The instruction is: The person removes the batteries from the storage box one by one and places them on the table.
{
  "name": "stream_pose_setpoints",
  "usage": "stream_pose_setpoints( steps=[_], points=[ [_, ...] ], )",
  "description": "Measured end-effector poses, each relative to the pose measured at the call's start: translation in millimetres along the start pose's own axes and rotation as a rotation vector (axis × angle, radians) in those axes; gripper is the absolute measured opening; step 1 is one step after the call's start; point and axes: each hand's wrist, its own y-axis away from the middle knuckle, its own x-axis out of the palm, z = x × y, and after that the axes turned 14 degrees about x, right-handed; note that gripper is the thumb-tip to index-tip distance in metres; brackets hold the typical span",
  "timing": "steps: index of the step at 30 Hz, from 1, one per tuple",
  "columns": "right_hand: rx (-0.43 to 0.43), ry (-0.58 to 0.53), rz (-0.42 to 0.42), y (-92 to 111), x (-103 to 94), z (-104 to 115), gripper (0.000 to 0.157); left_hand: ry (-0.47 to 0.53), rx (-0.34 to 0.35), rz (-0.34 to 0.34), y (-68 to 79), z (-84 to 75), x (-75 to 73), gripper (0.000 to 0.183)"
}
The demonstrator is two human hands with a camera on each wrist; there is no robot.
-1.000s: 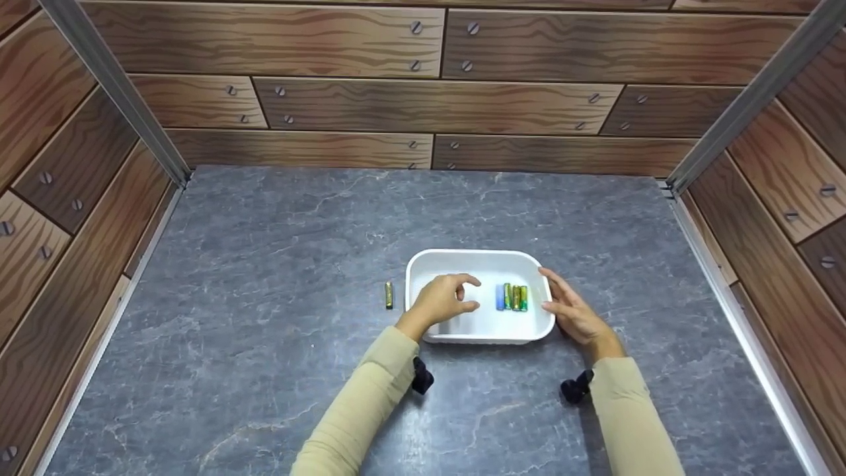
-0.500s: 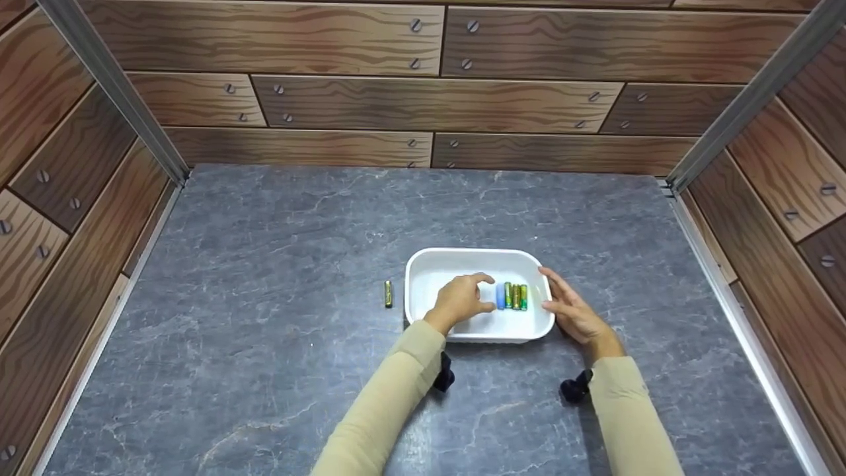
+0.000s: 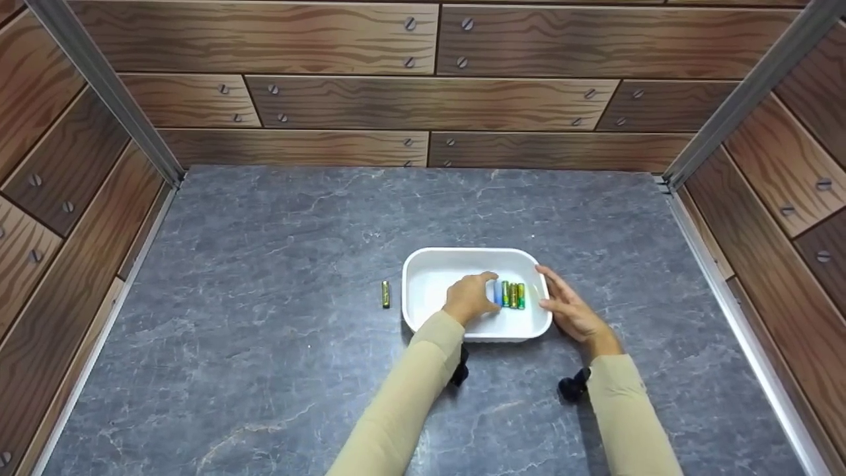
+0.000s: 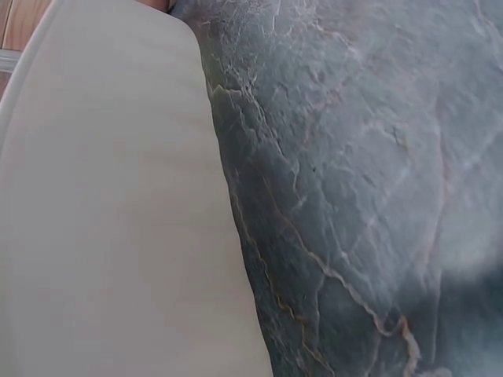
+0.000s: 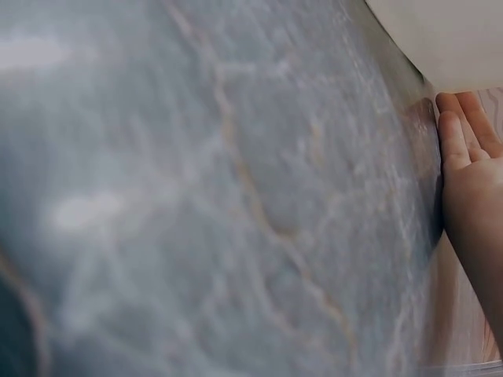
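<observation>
A white plastic tray [image 3: 456, 261] sits on the grey marbled table. Toward its right end lies a row of batteries: a blue one [image 3: 498, 293] at the left, beside green and gold ones [image 3: 513, 295]. My left hand [image 3: 468, 296] reaches into the tray, thumb and fingertips at the two ends of the blue battery; I cannot tell if they pinch it. My right hand [image 3: 576, 314] rests against the tray's right end, thumb and fingers spread along the rim. In the right wrist view the right hand's fingers [image 5: 454, 141] lie fairly straight beside the tray wall [image 5: 452, 47].
A single gold and black battery [image 3: 385, 295] lies on the table [image 3: 277, 264] just left of the tray. Wood-patterned panels [image 3: 370, 102] wall the back and sides. The left wrist view is mostly tray side [image 4: 118, 196] and tabletop.
My left hand has moved right inside the tray, from left of the battery row up to the blue battery. The right hand, tray and batteries have stayed in place.
</observation>
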Motion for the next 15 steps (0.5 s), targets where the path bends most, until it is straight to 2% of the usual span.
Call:
stream_pose_setpoints(
  steps=[5,10,15],
  points=[
    [0.033,-0.008,-0.046,0.3,2.7,2.0,0.064,-0.03,-0.017,0.012,0.0,-3.3,-1.8,0.06],
    [0.036,-0.005,-0.052,0.2,3.1,3.1,0.064,-0.049,-0.005,0.013,-0.4,-3.8,-3.3,0.055],
    [0.045,0.005,-0.047,1.5,2.6,2.7,0.066,-0.052,-0.008,0.056,-3.2,-3.5,-5.4,0.055]
  ],
)
